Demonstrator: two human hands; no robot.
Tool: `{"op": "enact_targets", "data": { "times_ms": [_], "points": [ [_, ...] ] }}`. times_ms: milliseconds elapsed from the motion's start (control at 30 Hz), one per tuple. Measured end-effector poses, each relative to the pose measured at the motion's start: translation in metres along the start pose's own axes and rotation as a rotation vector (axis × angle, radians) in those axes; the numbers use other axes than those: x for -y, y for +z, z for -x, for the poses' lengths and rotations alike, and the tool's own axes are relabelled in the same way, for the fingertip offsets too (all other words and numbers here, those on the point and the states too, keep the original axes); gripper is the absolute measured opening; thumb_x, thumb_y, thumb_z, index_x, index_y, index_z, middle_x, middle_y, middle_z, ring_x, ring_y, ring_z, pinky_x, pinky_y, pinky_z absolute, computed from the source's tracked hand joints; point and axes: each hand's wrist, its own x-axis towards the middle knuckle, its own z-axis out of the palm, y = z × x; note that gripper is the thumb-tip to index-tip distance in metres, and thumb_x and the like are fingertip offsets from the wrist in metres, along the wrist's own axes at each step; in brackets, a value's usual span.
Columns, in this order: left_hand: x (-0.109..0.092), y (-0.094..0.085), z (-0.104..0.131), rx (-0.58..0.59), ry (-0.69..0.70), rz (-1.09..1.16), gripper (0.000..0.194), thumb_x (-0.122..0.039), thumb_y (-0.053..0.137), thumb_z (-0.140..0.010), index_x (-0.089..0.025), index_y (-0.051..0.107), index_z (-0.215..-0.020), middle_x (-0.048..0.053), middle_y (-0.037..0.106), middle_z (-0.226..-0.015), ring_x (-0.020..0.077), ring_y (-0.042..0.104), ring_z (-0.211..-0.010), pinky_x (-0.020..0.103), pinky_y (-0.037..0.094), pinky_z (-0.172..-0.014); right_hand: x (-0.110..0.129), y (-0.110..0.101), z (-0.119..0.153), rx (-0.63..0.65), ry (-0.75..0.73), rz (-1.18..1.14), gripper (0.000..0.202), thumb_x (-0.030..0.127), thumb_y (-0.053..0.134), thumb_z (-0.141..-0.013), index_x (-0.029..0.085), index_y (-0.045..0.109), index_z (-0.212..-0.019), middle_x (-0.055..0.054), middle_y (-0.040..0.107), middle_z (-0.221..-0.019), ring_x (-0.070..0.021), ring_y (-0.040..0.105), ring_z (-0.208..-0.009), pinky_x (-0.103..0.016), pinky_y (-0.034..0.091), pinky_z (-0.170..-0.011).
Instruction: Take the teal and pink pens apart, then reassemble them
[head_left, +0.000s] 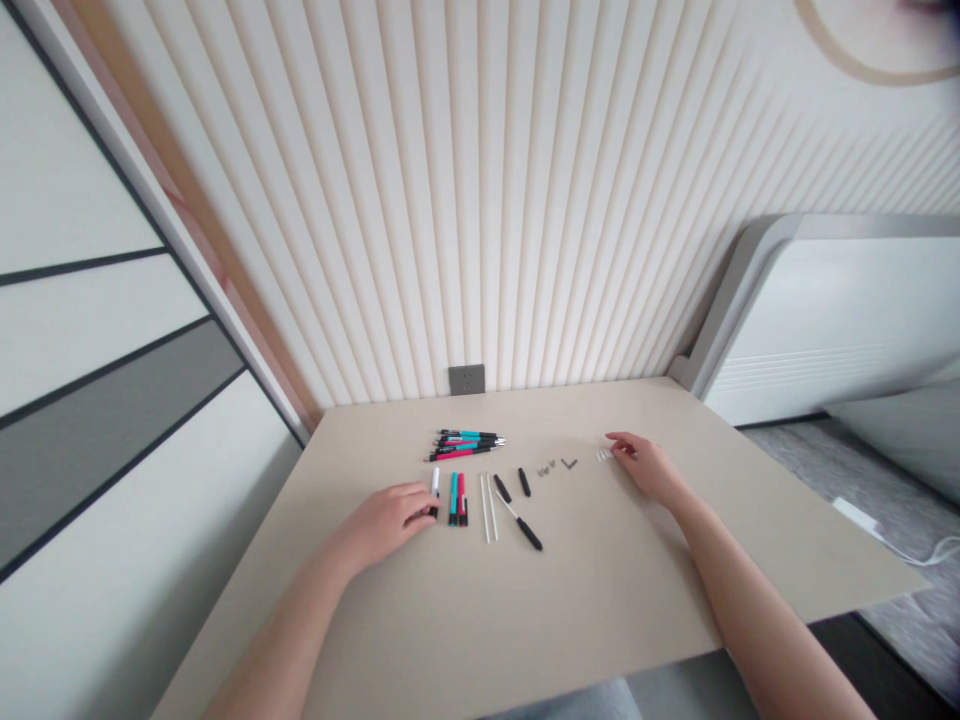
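Left hand (397,518) is touching the white barrel (436,481), inboard of the left edge of the worktop (600,600); can't tell if grasping; right hand (643,467) is sitting at small white pieces (604,455) toward back-right corner, grip also unclear; pen pile (465,445) is lying nearer back edge.

Your left hand (390,515): bare, rounded knuckles; left forearm (298,622) uncovered | your right hand (651,470): bare; right forearm (744,600) uncovered | near edge: grey-blue fabric (577,704), your clothing or seat, unclear
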Motion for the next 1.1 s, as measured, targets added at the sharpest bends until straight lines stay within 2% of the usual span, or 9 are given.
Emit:
{"op": "enact_targets", "data": {
  "times_ms": [133,200,300,367,433,500,633,833,1100],
  "points": [
    [-0.003,-0.002,0.001,0.017,-0.024,0.025,0.019,-0.027,0.049,-0.091,-0.024,0.064,-0.102,0.002,0.065,-0.099,0.0182,0.061,-0.089,0.026,0.045,-0.075,0.005,-0.002,0.001,-0.002,0.008,0.022,0.033,0.026,0.047,-0.085,0.021,0.065,-0.112,-0.004,0.071,-0.091,-0.0186,0.064,-0.082,-0.03,0.047,-0.079],
    [-0.003,-0.003,0.001,0.021,-0.023,0.03,0.018,-0.026,0.05,-0.091,-0.024,0.064,-0.102,0.002,0.065,-0.099,0.0183,0.061,-0.09,0.026,0.045,-0.076,0.011,-0.005,0.002,-0.05,-0.004,0.046,0.033,0.027,0.045,-0.085,0.02,0.066,-0.11,-0.005,0.07,-0.092,-0.0189,0.064,-0.082,-0.031,0.047,-0.079],
    [-0.002,-0.002,0.001,0.018,0.0,0.038,0.018,-0.026,0.051,-0.091,-0.025,0.064,-0.103,0.001,0.065,-0.101,0.0181,0.061,-0.091,0.026,0.044,-0.078,0.033,-0.009,0.01,-0.174,-0.074,0.046,0.032,0.029,0.043,-0.087,0.019,0.066,-0.107,-0.006,0.069,-0.094,-0.019,0.063,-0.079,-0.031,0.047,-0.077],
    [-0.001,-0.001,0.001,0.012,0.019,0.046,0.018,-0.026,0.051,-0.091,-0.026,0.064,-0.104,0.001,0.065,-0.102,0.0179,0.061,-0.092,0.026,0.044,-0.08,0.057,-0.007,0.02,-0.189,-0.164,0.003,0.031,0.031,0.043,-0.09,0.02,0.065,-0.107,-0.006,0.068,-0.091,-0.0189,0.062,-0.078,-0.031,0.046,-0.075],
    [-0.001,0.0,0.001,0.011,0.029,0.052,0.018,-0.025,0.051,-0.092,-0.026,0.064,-0.105,0.001,0.065,-0.103,0.0176,0.061,-0.093,0.026,0.044,-0.081,0.085,-0.001,0.034,-0.127,-0.272,-0.036,0.029,0.034,0.043,-0.092,0.021,0.066,-0.104,-0.006,0.067,-0.087,-0.0199,0.061,-0.08,-0.031,0.046,-0.076],
    [-0.001,0.001,0.001,0.008,0.023,0.046,0.018,-0.025,0.051,-0.092,-0.025,0.064,-0.104,0.001,0.065,-0.102,0.0173,0.062,-0.091,0.025,0.044,-0.079,0.112,0.009,0.052,0.012,-0.357,-0.012,0.028,0.037,0.043,-0.094,0.024,0.066,-0.103,-0.006,0.067,-0.088,-0.0211,0.061,-0.084,-0.033,0.046,-0.079],
    [-0.004,0.002,0.001,-0.011,0.023,0.011,0.015,-0.025,0.052,-0.093,-0.024,0.063,-0.101,0.002,0.065,-0.098,0.0174,0.061,-0.087,0.026,0.044,-0.077,0.148,0.03,0.085,0.158,-0.389,0.102,0.026,0.039,0.05,-0.092,0.025,0.064,-0.107,-0.007,0.067,-0.091,-0.0225,0.061,-0.083,-0.035,0.045,-0.078],
    [-0.005,0.006,0.0,-0.009,0.064,-0.032,0.013,-0.026,0.053,-0.093,-0.024,0.063,-0.102,0.002,0.065,-0.099,0.0173,0.061,-0.09,0.025,0.043,-0.078,0.165,0.043,0.107,0.176,-0.348,0.276,0.025,0.04,0.051,-0.092,0.025,0.063,-0.107,-0.008,0.067,-0.093,-0.0244,0.062,-0.087,-0.036,0.042,-0.078],
    [-0.002,0.011,-0.002,-0.019,0.123,-0.061,0.013,-0.024,0.054,-0.093,-0.024,0.064,-0.102,0.001,0.066,-0.098,0.0168,0.062,-0.089,0.025,0.044,-0.079,0.182,0.044,0.109,0.261,-0.279,0.307,0.02,0.026,0.047,-0.094,0.021,0.067,-0.092,-0.005,0.065,-0.091,-0.0202,0.061,-0.089,-0.03,0.041,-0.08]
  ]
}}
